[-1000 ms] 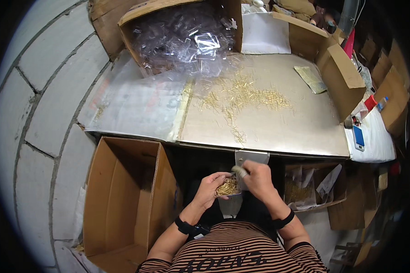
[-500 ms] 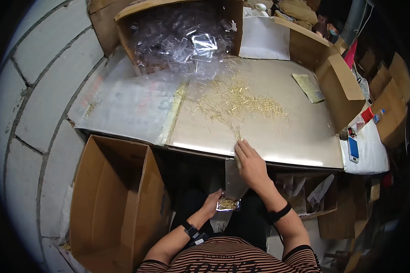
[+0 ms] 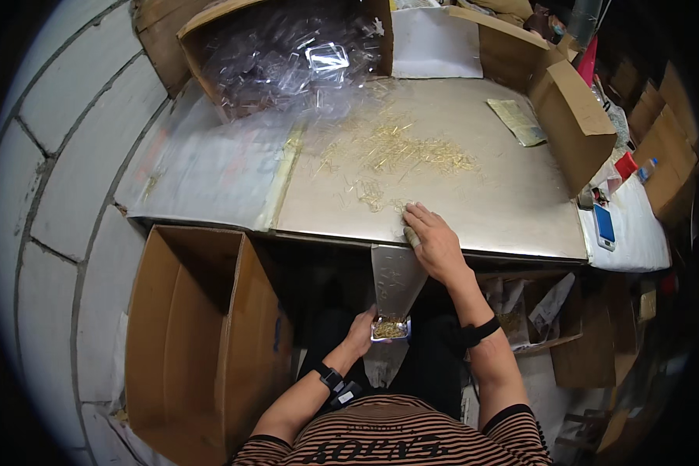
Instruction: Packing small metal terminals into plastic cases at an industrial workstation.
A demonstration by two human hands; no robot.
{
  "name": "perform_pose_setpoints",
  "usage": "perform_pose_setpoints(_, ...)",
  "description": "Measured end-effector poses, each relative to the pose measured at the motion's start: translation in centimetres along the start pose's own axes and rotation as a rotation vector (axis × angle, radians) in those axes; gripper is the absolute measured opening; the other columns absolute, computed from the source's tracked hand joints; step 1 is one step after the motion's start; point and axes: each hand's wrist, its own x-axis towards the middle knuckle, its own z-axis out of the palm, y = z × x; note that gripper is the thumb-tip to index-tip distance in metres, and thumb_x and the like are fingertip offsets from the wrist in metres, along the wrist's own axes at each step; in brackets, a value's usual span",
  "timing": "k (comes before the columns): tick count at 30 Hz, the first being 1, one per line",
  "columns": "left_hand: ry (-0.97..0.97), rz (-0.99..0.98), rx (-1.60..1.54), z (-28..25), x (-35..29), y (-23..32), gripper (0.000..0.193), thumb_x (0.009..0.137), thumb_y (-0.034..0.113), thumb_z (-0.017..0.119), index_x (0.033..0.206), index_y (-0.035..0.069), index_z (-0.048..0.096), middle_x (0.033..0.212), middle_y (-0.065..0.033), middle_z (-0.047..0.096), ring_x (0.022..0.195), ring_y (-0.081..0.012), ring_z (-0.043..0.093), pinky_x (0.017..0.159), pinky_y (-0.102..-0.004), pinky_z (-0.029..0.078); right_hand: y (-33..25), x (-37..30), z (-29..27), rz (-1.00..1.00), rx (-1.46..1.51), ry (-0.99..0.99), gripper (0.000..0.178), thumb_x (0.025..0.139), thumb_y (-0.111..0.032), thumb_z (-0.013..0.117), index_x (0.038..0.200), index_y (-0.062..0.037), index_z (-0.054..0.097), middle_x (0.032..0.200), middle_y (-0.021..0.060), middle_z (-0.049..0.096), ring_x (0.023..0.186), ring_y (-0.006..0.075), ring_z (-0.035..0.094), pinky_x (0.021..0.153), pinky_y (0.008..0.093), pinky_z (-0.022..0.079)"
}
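My left hand grips the side of a small clear plastic box in front of my lap. Inside the box lie thin gold-coloured metal pins. The lower end of a sloping grey metal chute reaches down to the box from the table's front edge. My right hand rests at that edge, above the top of the chute, with its fingers stretched out on the tabletop. A few pins touch or lie close to its fingertips. Farther back spreads a loose heap of gold-coloured pins on the smooth tabletop.
A tipped cardboard box full of clear plastic boxes opens onto the table's back left. An open carton stands low at my left. At the right are a folded paper, cardboard walls and a blue-screened device.
My right hand has shifted slightly away from me and to the right on the tabletop. A small cluster of pins now lies nearer the front edge. The view has shifted a little.
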Motion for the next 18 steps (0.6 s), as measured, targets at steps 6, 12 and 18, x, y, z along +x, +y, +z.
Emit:
perform_pose_setpoints(6, 0.049, 0.005, 0.066, -0.3, 1.0, -0.9, 0.043, 0.097, 0.034, 0.034, 0.116, 0.0, 0.052, 0.097, -0.0118, 0.065, 0.079, -0.0194, 0.067, 0.055, -0.0299, 0.057, 2.7, 1.7, -0.5, 0.083, -0.108, -0.003, 0.038, 0.079, -0.002, 0.052, 0.117, -0.003, 0.056, 0.129, 0.0142, 0.051, 0.123, 0.0301, 0.044, 0.102, 0.0389, 0.036)
perform_pose_setpoints(12, 0.005, 0.001, 0.082, -1.4, 2.2, -2.3, 0.038, 0.097, 0.027, 0.033, 0.114, 0.0, 0.053, 0.096, -0.0129, 0.065, 0.077, -0.0219, 0.067, 0.054, -0.0321, 0.057, 3.5, 0.6, -0.2, 0.091, -0.062, 0.014, 0.042, 0.078, 0.0, 0.051, 0.119, -0.0018, 0.054, 0.129, 0.013, 0.051, 0.126, 0.0296, 0.041, 0.103, 0.0377, 0.035)
perform_pose_setpoints(18, 0.009, -0.022, -0.06, -2.7, 1.9, -3.0, 0.037, 0.096, 0.028, 0.035, 0.115, -0.001, 0.05, 0.103, -0.0142, 0.063, 0.084, -0.0224, 0.066, 0.056, -0.0323, 0.057, 0.3, -1.3, -1.3, 0.025, 0.119, 0.218, 0.045, 0.074, 0.006, 0.053, 0.118, -0.002, 0.054, 0.127, 0.0141, 0.052, 0.121, 0.0318, 0.046, 0.099, 0.0386, 0.041)
